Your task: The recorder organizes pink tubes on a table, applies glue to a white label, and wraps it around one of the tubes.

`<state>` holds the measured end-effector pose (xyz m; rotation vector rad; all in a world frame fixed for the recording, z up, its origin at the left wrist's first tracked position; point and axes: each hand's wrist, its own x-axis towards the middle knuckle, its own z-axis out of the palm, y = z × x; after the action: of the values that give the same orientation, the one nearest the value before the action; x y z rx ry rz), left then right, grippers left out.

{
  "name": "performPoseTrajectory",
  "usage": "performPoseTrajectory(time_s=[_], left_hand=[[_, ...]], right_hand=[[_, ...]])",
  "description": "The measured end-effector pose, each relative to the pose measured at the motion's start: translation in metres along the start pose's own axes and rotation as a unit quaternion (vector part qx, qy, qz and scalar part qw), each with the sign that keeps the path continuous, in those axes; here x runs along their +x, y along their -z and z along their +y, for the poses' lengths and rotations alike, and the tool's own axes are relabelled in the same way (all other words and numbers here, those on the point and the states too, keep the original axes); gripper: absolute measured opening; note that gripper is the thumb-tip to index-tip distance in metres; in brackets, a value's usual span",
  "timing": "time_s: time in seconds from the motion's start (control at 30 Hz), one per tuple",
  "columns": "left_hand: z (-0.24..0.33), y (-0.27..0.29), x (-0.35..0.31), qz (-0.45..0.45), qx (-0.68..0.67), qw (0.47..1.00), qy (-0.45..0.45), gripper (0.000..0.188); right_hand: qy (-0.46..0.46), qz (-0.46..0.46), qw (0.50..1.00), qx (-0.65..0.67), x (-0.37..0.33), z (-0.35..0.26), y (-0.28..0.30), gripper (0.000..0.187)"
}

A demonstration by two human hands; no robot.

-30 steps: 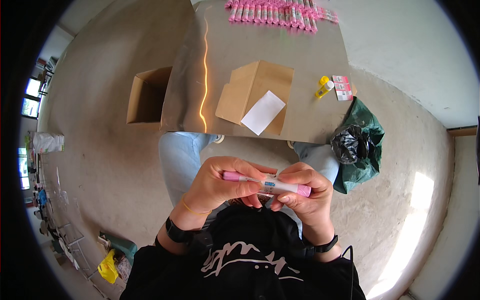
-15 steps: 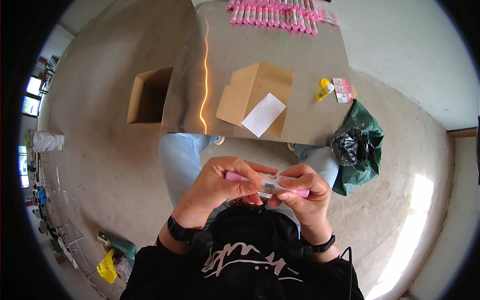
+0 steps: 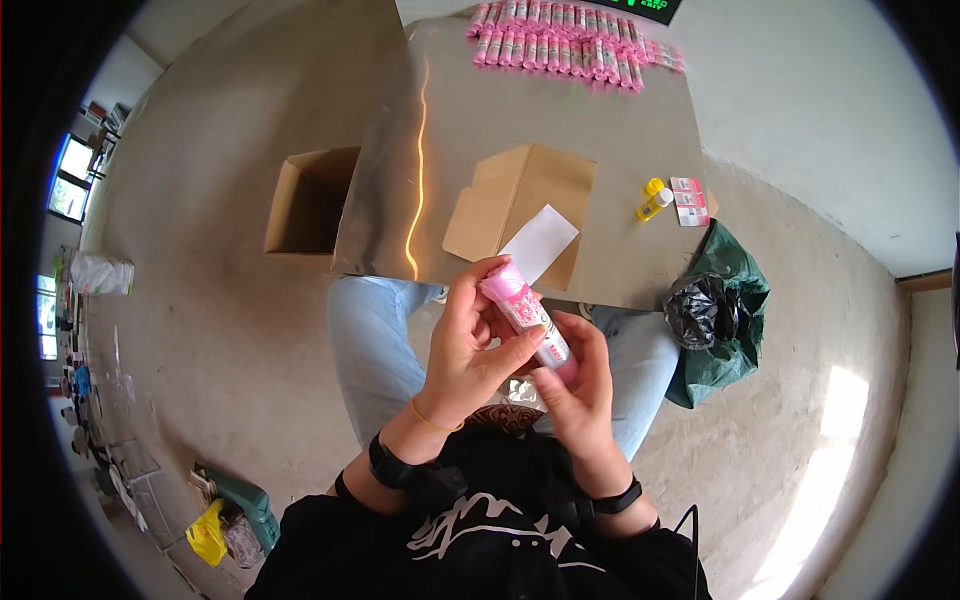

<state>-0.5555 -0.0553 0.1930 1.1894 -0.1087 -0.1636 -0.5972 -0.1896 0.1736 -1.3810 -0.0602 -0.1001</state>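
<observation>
Over my lap, in front of the table edge, a pink roll with a printed white label (image 3: 530, 316) is held tilted, its upper end pointing up and left. My left hand (image 3: 465, 345) is closed around it, with the thumb across the label and the fingers behind. My right hand (image 3: 582, 385) grips the lower right end, its fingertips partly hidden behind the roll. Beyond the hands, a white sheet of paper (image 3: 540, 243) lies on an unfolded piece of brown cardboard (image 3: 490, 213) on the metal table (image 3: 620, 270).
Rows of similar pink rolls (image 3: 545, 50) line the table's far side. A yellow glue stick (image 3: 655, 204) and pink-and-white labels (image 3: 690, 200) lie at the right. A green bag with a black liner (image 3: 735, 300) hangs at the right corner; an open cardboard box (image 3: 310, 205) stands left.
The roll has turned from nearly level to a steep tilt, its left end now raised toward the table. My left hand has moved up with it, and my right hand has shifted to the lower end.
</observation>
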Motion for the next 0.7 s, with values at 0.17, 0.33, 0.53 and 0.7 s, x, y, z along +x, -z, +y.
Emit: performPoseTrajectory(time_s=[0.17, 0.33, 0.53, 0.7], left_hand=[[-0.009, 0.005, 0.002, -0.019, 0.081, 0.995, -0.062, 0.056], [0.0, -0.001, 0.006, 0.048, 0.107, 0.993, -0.028, 0.037], [-0.021, 0.007, 0.012, 0.111, 0.152, 0.981, -0.044, 0.021], [-0.026, 0.01, 0.011, 0.113, 0.216, 0.968, -0.066, 0.022]], right_hand=[[-0.205, -0.079, 0.963, 0.159, -0.001, -0.001, 0.009, 0.037], [-0.205, -0.055, 0.955, 0.209, -0.003, 0.0, 0.002, 0.034], [-0.222, -0.051, 0.935, 0.271, -0.005, 0.001, -0.005, 0.033], [-0.275, -0.082, 0.93, 0.23, 0.003, -0.004, -0.002, 0.034]])
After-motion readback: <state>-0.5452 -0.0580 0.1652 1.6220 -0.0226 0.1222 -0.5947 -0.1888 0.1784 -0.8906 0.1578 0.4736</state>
